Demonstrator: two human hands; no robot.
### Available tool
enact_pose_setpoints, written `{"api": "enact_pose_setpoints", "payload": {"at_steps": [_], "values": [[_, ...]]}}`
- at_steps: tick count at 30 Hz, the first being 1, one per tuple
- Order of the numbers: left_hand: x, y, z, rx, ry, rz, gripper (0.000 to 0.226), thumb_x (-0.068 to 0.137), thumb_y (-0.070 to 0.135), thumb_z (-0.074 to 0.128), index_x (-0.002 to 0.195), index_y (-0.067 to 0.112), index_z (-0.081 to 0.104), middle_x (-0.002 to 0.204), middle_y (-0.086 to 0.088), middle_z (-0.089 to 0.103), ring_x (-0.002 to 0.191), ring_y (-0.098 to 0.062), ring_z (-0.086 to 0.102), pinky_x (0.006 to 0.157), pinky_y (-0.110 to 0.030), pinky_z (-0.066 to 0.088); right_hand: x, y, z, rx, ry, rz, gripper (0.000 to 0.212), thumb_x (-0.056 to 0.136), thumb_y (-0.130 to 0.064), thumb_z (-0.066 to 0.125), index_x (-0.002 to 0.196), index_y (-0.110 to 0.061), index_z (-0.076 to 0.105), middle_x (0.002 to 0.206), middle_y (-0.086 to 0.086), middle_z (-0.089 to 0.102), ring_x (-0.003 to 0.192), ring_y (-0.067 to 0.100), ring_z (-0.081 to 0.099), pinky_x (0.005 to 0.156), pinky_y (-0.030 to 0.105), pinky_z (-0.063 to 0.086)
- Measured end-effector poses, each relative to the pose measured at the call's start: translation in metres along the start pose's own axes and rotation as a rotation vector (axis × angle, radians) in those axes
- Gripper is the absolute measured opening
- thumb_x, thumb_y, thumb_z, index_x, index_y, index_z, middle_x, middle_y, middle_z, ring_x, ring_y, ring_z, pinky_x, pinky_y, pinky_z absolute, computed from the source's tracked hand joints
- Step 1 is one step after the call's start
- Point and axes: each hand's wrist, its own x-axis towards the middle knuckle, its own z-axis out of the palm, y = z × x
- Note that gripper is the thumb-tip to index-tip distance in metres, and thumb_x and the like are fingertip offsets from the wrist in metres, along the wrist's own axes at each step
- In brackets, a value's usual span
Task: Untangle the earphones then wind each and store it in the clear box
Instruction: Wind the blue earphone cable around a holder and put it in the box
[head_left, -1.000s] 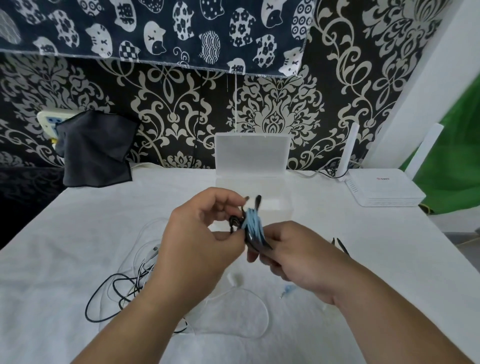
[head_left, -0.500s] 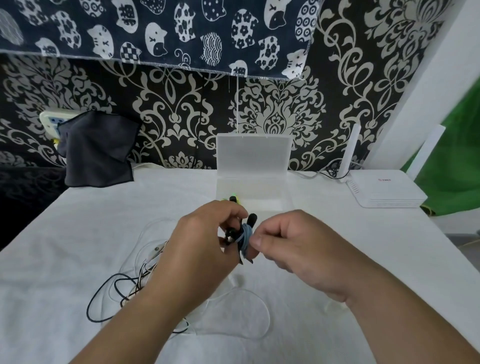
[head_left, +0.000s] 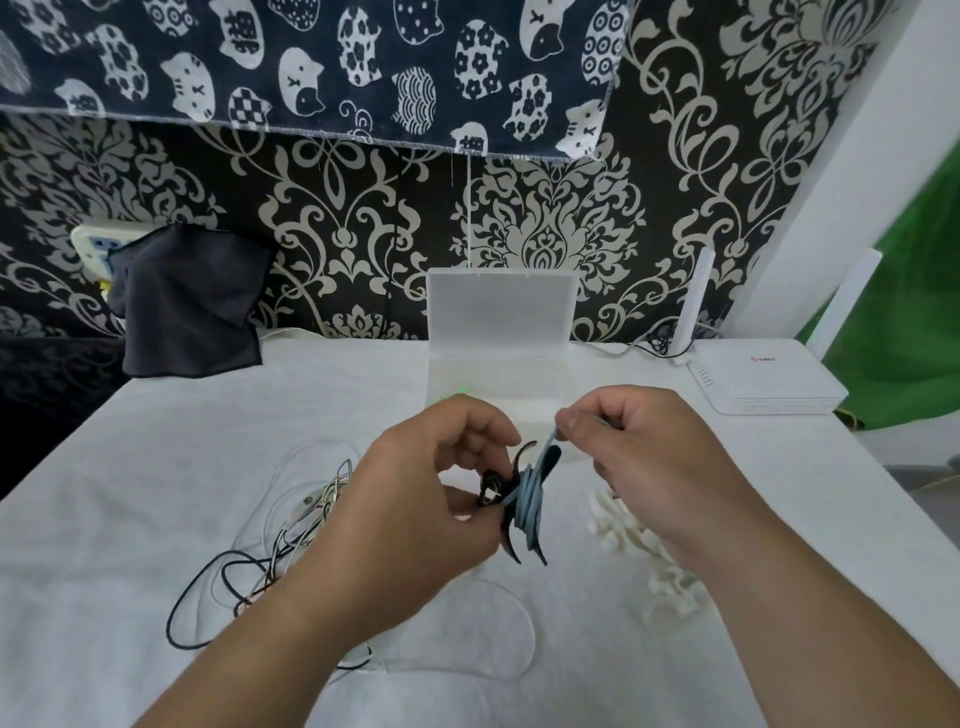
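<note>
Clear box (head_left: 501, 374) behind tangled earphones (head_left: 291, 540)

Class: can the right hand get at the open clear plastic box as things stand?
Probably yes: the clear plastic box sits open just behind the right hand, nothing between, though its fingers pinch the light-blue cable.

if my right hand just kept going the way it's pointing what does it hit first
Probably the box: the right hand, pinching the blue cord, points at its front wall. Depth is unclear; the left hand lies close beside that line.
</note>
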Motion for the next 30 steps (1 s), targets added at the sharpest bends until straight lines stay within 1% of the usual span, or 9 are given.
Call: {"api": "enact_pose_setpoints", "payload": {"at_steps": [4,6,8,13,16,18,24,28,30], "values": [[0.001,-0.001,0.0,-0.115,0.035,-0.015,0.054,0.07,-0.017,0.073,0.09,0.033,0.067,0.085,0.0,0.068,0.091,-0.021,0.067,0.069,-0.041,0.062,-0.002,0.007,0.013,-0.052,-0.173,0.133,0.036,0.099,-0.028,0.056,0.066,-0.023,0.07,0.048,-0.012,0.049,0.051,0.016,0.042,0.062,0.031,0.032],[0.002,-0.001,0.001,-0.161,0.101,-0.013,0.05,0.069,-0.018,0.074,0.09,0.027,0.068,0.085,-0.001,0.07,0.091,-0.018,0.068,0.064,-0.029,0.06,-0.006,0.009,0.022,-0.021,-0.325,0.163,0.036,0.099,-0.029,0.052,0.071,-0.015,0.07,0.059,0.003,0.048,0.059,0.022,0.038,0.063,0.036,0.031],[0.005,-0.002,-0.001,-0.185,0.205,-0.03,0.043,0.07,-0.017,0.074,0.09,0.02,0.067,0.084,0.002,0.071,0.086,-0.011,0.069,0.061,-0.019,0.055,-0.01,0.006,0.028,0.016,-0.43,0.188,0.038,0.102,-0.026,0.047,0.076,-0.011,0.071,0.061,0.002,0.049,0.06,0.02,0.043,0.061,0.033,0.036],[0.007,-0.011,-0.011,0.038,0.369,-0.04,0.043,0.071,-0.009,0.075,0.089,0.029,0.065,0.083,0.01,0.068,0.08,-0.006,0.065,0.062,-0.014,0.052,-0.017,-0.003,0.033,0.048,-0.594,0.159,0.027,0.103,-0.013,0.047,0.097,-0.006,0.073,0.067,0.003,0.055,0.06,0.017,0.052,0.066,0.024,0.046],[0.005,-0.012,-0.012,0.235,0.329,0.001,0.044,0.073,-0.005,0.072,0.09,0.034,0.063,0.085,0.018,0.065,0.078,-0.004,0.065,0.064,-0.01,0.05,-0.019,-0.009,0.031,-0.029,-0.584,0.134,0.021,0.1,-0.018,0.054,0.096,-0.013,0.075,0.065,-0.001,0.055,0.062,0.015,0.052,0.071,0.03,0.047],[0.005,-0.013,-0.011,0.389,0.285,0.056,0.047,0.071,-0.007,0.07,0.094,0.033,0.064,0.084,0.019,0.063,0.083,-0.002,0.063,0.068,-0.015,0.052,-0.02,-0.014,0.029,-0.099,-0.554,0.103,0.019,0.098,-0.027,0.059,0.093,-0.018,0.075,0.062,-0.005,0.053,0.061,0.013,0.051,0.072,0.033,0.048],[0.004,-0.012,-0.003,0.584,0.072,0.202,0.05,0.065,-0.008,0.069,0.1,0.028,0.063,0.084,0.018,0.059,0.077,-0.008,0.055,0.063,-0.031,0.054,-0.025,-0.02,0.03,-0.391,-0.382,-0.111,0.027,0.093,-0.03,0.06,0.079,-0.008,0.067,0.058,0.001,0.048,0.05,0.016,0.038,0.05,0.029,0.032],[0.003,-0.012,-0.006,0.588,0.016,0.157,0.052,0.068,-0.005,0.069,0.105,0.031,0.061,0.084,0.015,0.058,0.076,-0.009,0.055,0.065,-0.034,0.055,-0.026,-0.022,0.026,-0.509,-0.308,-0.165,0.021,0.091,-0.026,0.06,0.074,-0.021,0.071,0.067,0.002,0.069,0.059,0.018,0.064,0.059,0.033,0.053],[0.003,-0.011,-0.007,0.589,-0.013,0.132,0.053,0.069,-0.003,0.068,0.106,0.034,0.06,0.085,0.015,0.059,0.077,-0.008,0.056,0.066,-0.034,0.056,-0.025,-0.021,0.025,-0.443,-0.277,-0.136,0.016,0.09,-0.026,0.063,0.078,-0.023,0.074,0.066,-0.004,0.071,0.059,0.012,0.068,0.062,0.03,0.055]]}}
